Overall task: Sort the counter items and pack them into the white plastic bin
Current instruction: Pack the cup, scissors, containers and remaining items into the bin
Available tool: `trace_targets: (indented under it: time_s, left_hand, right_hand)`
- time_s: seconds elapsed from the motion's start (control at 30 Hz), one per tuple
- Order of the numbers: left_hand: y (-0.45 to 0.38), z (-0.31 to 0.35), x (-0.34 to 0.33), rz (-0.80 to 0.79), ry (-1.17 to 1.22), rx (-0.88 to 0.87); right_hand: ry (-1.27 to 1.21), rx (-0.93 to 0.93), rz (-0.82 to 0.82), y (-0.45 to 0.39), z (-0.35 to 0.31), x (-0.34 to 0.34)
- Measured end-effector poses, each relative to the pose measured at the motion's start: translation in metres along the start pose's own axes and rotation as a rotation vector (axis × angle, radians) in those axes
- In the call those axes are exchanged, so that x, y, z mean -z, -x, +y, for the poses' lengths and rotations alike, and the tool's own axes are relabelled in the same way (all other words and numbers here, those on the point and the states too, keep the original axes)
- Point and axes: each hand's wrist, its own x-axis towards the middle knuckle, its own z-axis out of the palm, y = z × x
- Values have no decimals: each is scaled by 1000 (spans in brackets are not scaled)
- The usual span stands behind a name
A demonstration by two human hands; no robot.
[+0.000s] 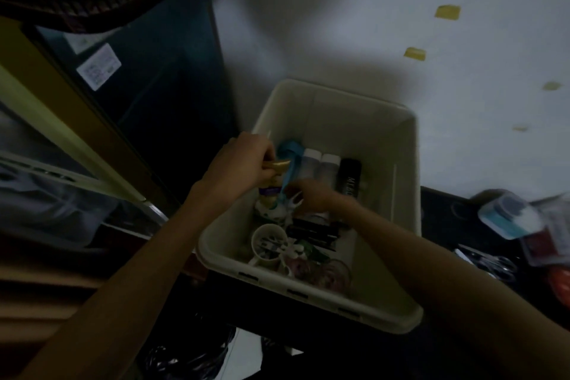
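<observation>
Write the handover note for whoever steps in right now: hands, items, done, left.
Left hand: grips a gold-capped tube over the white plastic bin.
Right hand: reaching into the bin; grip unclear.
Done: two white-capped bottles, a black tube, a cup and dark pens lie in the bin.
Left: set the tube down; pack the blue-lidded box and scissors from the counter.

Bin (398, 145): off-white plastic. Table (438, 213): black. Wall (339, 25): white, with yellow tape scraps (447, 12). In bin: two bottles (320, 168), white caps; black tube (349, 177), white lettering; blue strap (288, 148); gold cap (277, 165).
</observation>
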Motion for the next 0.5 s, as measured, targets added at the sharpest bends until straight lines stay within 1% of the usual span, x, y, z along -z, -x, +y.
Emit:
trace_targets:
  time_s: [0.07, 0.13, 0.2, 0.27, 0.37, 0.4, 0.43, 0.47, 0.5]
  left_hand:
    - [-2, 15, -2, 18, 65, -37]
    - [-6, 32, -12, 9, 122, -91]
    - [-15, 46, -30, -39, 132, -153]
    - [-32, 54, -61, -126, 134, -168]
    - [-46, 72, -109, -223, 118, -155]
    - [-47, 78, -122, -185, 131, -184]
    - [-45, 81, -135, -105, 53, -182]
    - [-43, 82, -149, -100, -1, -225]
    - [-40, 83, -161, -202, 0, -269]
  right_hand:
    - [-38, -1, -16, 21, 4, 26]
    - [-70, -6, 17, 47, 7, 52]
    - [-32, -17, 51, 74, 9, 72]
    - [60, -49, 54, 93, 14, 82]
    - [245, -212, 61, 105, 32, 85]
    - [267, -269, 86, 108, 39, 83]
    - [272, -314, 113, 110, 44, 81]
    - [270, -338, 146, 112, 49, 78]
    - [268, -348, 183, 114, 52, 75]
